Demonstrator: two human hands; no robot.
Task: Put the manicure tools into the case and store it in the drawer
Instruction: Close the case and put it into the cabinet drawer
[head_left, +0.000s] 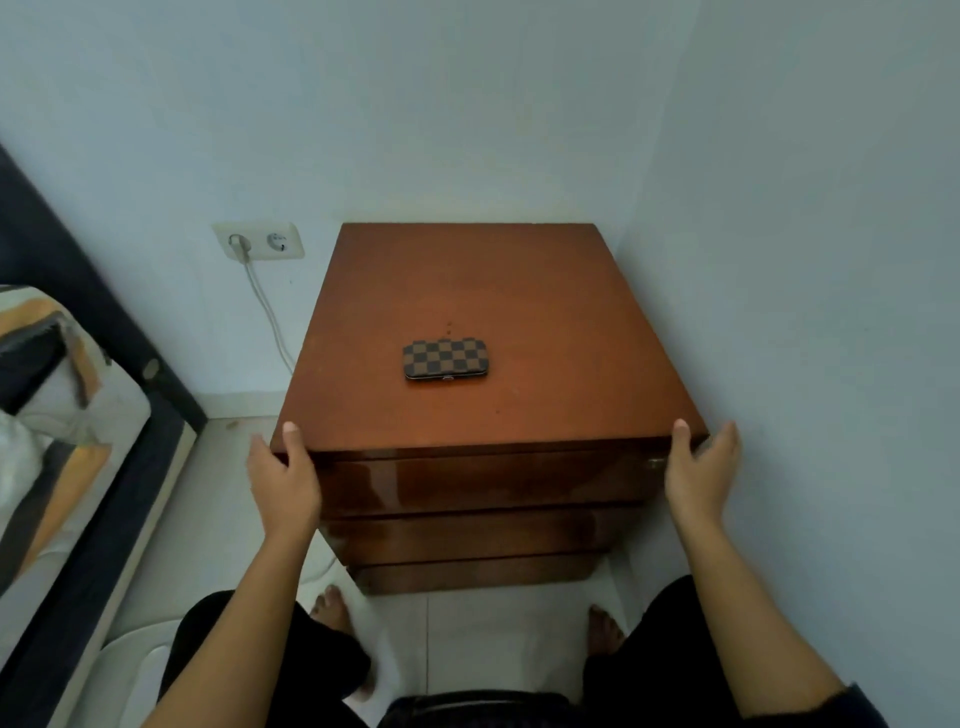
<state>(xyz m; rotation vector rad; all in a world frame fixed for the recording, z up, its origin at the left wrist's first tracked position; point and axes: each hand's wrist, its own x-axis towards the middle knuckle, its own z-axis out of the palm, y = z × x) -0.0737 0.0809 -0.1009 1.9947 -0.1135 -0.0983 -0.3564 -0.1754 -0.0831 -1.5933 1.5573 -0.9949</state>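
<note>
A small checkered brown case (448, 358) lies closed near the middle of the wooden nightstand top (545, 322). No loose manicure tools show. My left hand (283, 478) grips the front left corner of the nightstand, thumb on top. My right hand (698, 467) rests against the front right corner, thumb on the top edge and fingers spread along the side. The top drawer front (483, 480) is closed, with two more drawer fronts (467, 540) below it.
The nightstand stands in a corner, with a wall close on its right. A wall socket (258, 240) with a white cable sits to its left. A bed with a dark frame (104, 441) fills the left side. My bare feet (332, 608) stand on pale floor tiles.
</note>
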